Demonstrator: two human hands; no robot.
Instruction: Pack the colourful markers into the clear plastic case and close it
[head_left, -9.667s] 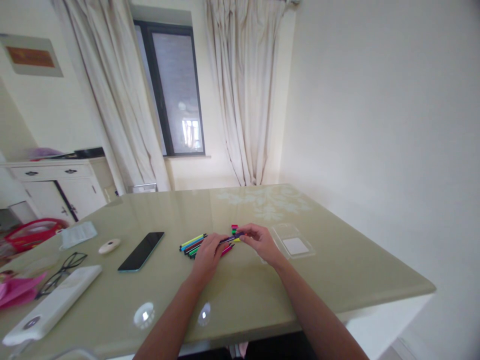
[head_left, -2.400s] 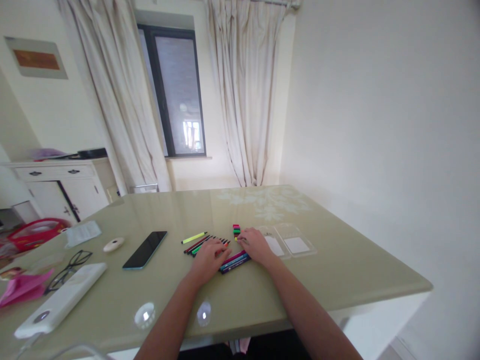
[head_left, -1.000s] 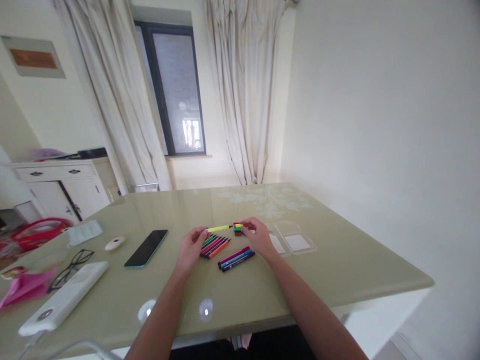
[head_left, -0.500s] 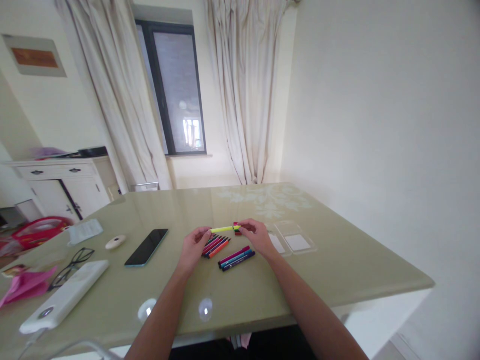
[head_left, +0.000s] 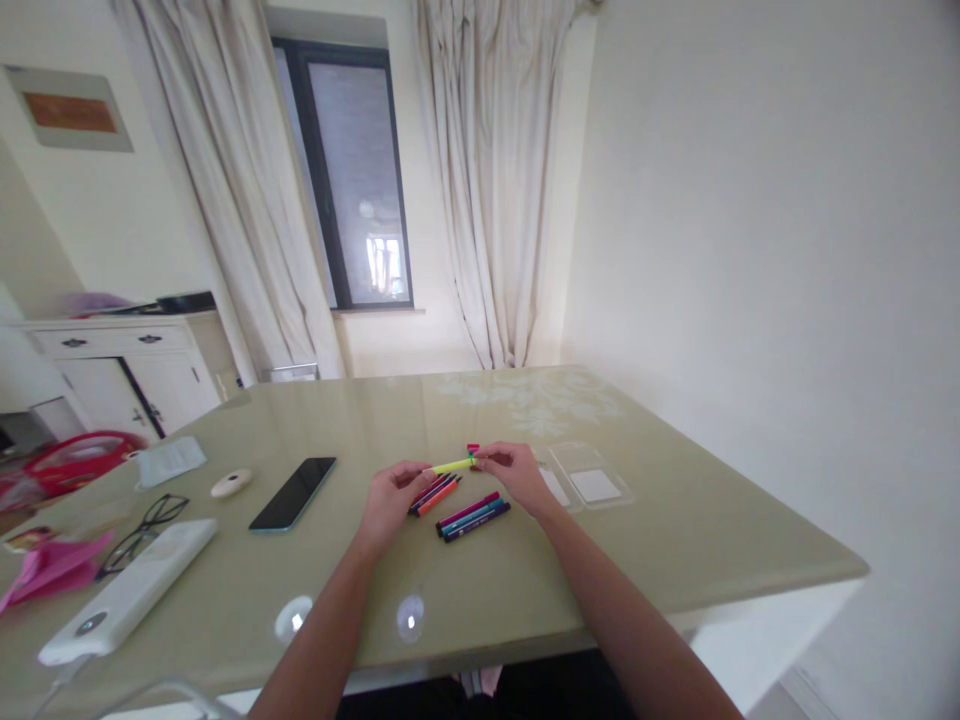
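Observation:
Both my hands hold a yellow marker (head_left: 452,466) just above the glossy olive table (head_left: 675,540). My left hand (head_left: 391,498) pinches its near end and my right hand (head_left: 513,474) grips its far end, where the cap sits. Below the marker lies a bunch of uncapped markers (head_left: 435,492), partly hidden by my left hand. Three capped markers (head_left: 474,516) lie side by side closer to me. A few loose caps (head_left: 472,450) peek out behind my right fingers.
A clear plastic marker case (head_left: 585,483) lies open right of my right hand. To the left are a black phone (head_left: 293,493), a small white oval object (head_left: 230,484), glasses (head_left: 139,536) and a white power bank (head_left: 126,589). The table's right edge lies near the wall.
My left hand lifted the yellow marker from the bunch and my right hand brought a cap to its tip. The marker has since tilted and moved slightly toward me.

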